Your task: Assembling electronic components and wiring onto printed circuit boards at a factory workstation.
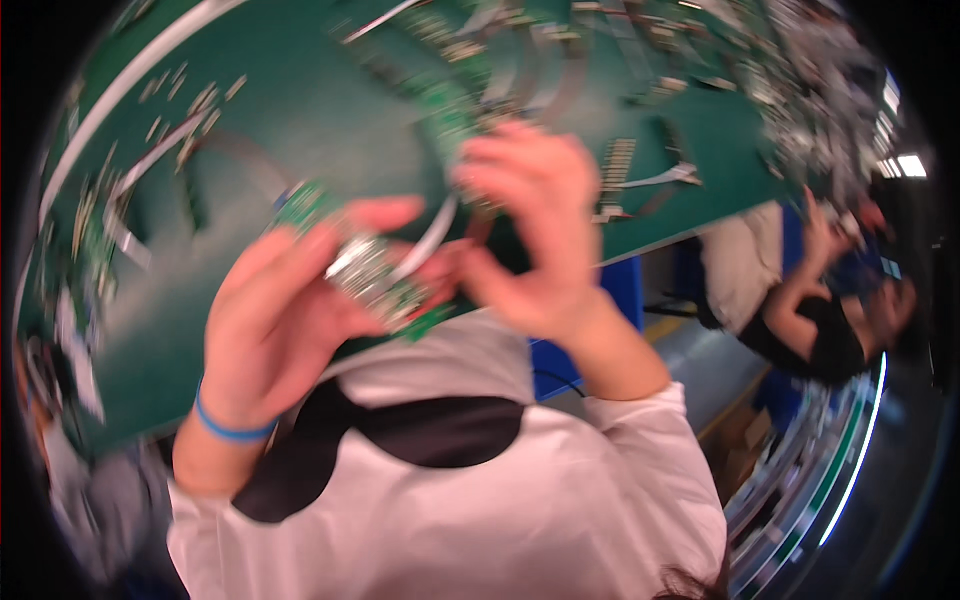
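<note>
Motion blurs much of this view. My left hand [275, 300], with a blue band at its wrist, is closed around a green circuit board [370, 275] that has a shiny silver part on its face. From that board a white ribbon cable [430, 240] curves up toward my right hand. My right hand [535, 215] has bent fingers gripping the lower end of a second, narrow green circuit board [445, 115]. Its thumb comes down near the first board's right side; whether they touch I cannot tell.
The green tabletop [320, 110] carries several boards with cables [185, 135] on the left and more boards [530, 40] along the far side. Two dark strips [645, 165] joined by a white cable lie at right. Beyond the table's right edge sits another person [815, 300].
</note>
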`<action>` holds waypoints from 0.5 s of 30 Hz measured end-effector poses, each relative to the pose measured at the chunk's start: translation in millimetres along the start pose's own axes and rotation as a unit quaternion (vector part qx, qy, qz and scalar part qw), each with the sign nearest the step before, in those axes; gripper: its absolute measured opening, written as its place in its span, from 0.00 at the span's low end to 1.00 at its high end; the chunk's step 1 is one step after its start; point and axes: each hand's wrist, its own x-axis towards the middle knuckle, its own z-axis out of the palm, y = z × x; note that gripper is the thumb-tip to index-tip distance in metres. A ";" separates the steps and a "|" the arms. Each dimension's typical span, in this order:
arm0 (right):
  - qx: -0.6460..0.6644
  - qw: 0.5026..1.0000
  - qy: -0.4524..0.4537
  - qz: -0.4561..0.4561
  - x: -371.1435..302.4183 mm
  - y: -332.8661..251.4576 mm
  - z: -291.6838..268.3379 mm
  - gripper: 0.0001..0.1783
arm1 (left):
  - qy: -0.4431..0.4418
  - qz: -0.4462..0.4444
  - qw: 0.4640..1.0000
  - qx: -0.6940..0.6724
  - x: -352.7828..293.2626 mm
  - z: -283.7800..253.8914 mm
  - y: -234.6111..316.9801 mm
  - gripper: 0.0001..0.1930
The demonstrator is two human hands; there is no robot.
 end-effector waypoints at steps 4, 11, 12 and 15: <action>0.067 0.995 0.059 0.041 -4.4 7.2 3.7 0.17 | -0.035 -0.009 0.999 0.006 5.7 -9.5 -8.9 0.24; 0.215 0.960 0.142 0.111 -9.6 0.3 -7.8 0.10 | -0.053 -0.022 0.998 0.040 7.7 2.1 -15.6 0.23; 0.209 0.961 0.147 0.108 -9.5 0.4 -11.1 0.10 | -0.046 -0.025 0.998 0.035 10.2 3.0 -16.7 0.23; 0.245 0.949 0.176 0.093 -5.9 3.0 -23.4 0.11 | -0.049 -0.030 0.997 0.044 17.4 10.1 -18.8 0.23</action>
